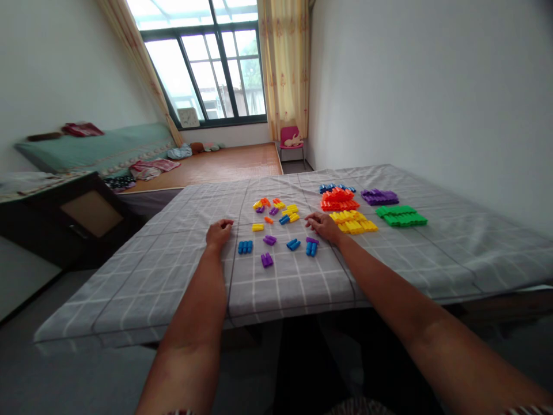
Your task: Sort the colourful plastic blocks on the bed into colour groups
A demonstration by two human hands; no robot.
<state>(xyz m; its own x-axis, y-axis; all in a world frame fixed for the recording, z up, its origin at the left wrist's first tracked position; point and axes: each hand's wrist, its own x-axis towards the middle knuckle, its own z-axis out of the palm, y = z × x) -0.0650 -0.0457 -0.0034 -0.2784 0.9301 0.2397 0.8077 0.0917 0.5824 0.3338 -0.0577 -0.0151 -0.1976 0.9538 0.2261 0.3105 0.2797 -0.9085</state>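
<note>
Well in from the near edge of the table (pixel 142 288), the left hand (pixel 219 232) lies loosely curled, just beyond a row of small blue plastic tubes (pixel 245 247). The right hand (pixel 323 225), fingers half bent, is beside stacked yellow plastic tubes (pixel 355 222), which lie nearer the right edge. From here I can't tell whether either hand holds anything.

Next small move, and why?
Probably have the right hand take the yellow piece just left of its fingertips and add it to the yellow pile: that pile sits just past the hand, and the green pile is likewise one colour, while the loose pieces are mixed.
</note>
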